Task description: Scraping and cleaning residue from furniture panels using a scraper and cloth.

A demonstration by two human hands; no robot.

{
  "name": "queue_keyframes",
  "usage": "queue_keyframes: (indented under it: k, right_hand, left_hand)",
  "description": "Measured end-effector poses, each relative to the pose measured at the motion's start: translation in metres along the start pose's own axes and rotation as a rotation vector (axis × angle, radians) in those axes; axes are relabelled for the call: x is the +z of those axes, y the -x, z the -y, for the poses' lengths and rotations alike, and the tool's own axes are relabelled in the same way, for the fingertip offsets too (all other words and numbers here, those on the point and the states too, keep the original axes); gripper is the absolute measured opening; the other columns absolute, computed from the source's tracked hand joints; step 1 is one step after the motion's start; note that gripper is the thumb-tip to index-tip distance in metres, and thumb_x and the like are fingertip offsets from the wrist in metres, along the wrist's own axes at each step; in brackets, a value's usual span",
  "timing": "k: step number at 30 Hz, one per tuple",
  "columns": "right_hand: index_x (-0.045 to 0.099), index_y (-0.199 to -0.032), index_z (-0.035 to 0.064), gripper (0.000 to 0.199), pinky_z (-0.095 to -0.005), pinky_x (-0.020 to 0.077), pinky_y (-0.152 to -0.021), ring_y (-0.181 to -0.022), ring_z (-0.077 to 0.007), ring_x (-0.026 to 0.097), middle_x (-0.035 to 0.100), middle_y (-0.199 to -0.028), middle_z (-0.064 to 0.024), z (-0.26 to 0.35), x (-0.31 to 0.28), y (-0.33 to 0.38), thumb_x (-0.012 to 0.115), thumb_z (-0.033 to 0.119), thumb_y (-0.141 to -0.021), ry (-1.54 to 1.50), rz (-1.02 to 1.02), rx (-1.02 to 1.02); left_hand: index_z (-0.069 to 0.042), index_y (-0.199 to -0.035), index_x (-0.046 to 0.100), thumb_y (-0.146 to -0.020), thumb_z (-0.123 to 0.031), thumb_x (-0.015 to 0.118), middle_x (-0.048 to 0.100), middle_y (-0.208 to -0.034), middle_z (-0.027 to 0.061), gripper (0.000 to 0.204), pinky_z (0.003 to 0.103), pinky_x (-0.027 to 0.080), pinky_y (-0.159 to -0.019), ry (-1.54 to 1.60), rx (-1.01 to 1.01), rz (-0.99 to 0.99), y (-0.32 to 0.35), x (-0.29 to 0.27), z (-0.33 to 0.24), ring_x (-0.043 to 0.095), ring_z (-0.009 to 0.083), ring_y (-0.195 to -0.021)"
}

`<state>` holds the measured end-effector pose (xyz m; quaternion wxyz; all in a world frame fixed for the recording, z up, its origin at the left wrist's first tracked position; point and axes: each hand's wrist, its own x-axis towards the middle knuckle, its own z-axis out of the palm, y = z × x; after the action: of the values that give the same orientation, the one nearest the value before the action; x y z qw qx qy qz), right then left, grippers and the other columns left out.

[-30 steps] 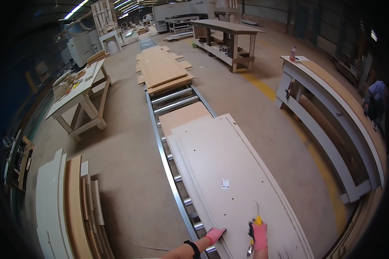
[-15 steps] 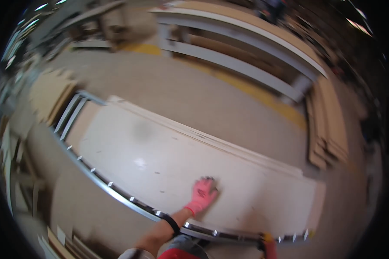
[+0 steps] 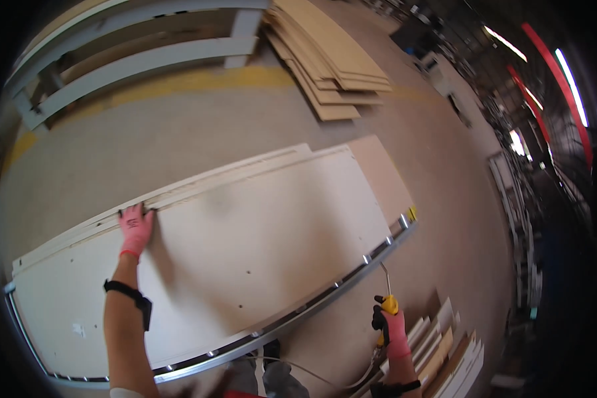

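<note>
Large pale flat panel (image 3: pixel 245 252), smooth, few small drilled holes, lying on metal roller track (image 3: pixel 325 298). Left hand (image 3: pixel 136 229), pink glove, spread flat, fingertips hooked over far edge of panel; half second ago pressed nearer middle. Right hand (image 3: pixel 393 328), pink glove, closed round yellow-tipped air gun (image 3: pixel 386 302) with hose, near right. One stack of brown boards (image 3: pixel 331 66) far.

A single head-worn fisheye view looks steeply down from above onto a long pale panel (image 3: pixel 212 259), close below.
</note>
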<state>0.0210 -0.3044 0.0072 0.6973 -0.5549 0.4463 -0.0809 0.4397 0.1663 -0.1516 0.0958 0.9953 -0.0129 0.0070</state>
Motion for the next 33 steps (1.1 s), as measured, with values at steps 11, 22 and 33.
queue_keyframes:
  k: [11,22,33]
  right_hand:
    - [0.050,-0.119,-0.0008,0.041,-0.0275,0.0497,-0.061,-0.064,-0.0125,0.057,0.061,-0.085,-0.0074,-0.058,0.002,0.002,0.055,-0.001,-0.078,0.068,0.206,0.069]
    - [0.054,-0.113,-0.0006,0.031,-0.0255,0.0402,-0.046,-0.051,-0.0118,0.048,0.051,-0.066,-0.0021,0.000,-0.036,-0.092,0.055,0.009,-0.083,0.056,-0.017,0.040]
    - [0.047,-0.123,0.0019,0.057,-0.0301,0.0408,-0.090,-0.097,-0.0199,0.055,0.060,-0.106,-0.0120,-0.115,0.044,0.037,0.070,0.014,-0.072,0.626,0.943,0.310]
  left_hand:
    - [-0.007,-0.121,0.048,-0.083,-0.025,0.054,0.050,-0.118,0.0124,0.041,0.046,0.022,-0.104,0.037,0.084,0.081,0.029,-0.005,0.000,0.043,0.0284,-0.114]
    - [-0.007,-0.125,0.044,-0.079,-0.020,0.059,0.043,-0.124,0.0179,0.050,0.046,0.019,-0.107,0.030,0.068,-0.023,0.079,-0.004,0.005,0.037,0.0327,-0.119]
    - [-0.003,-0.123,0.043,-0.069,-0.028,0.067,0.044,-0.120,0.0176,0.064,0.049,0.024,-0.102,0.039,0.050,0.069,0.108,-0.020,-0.009,0.039,0.0328,-0.116]
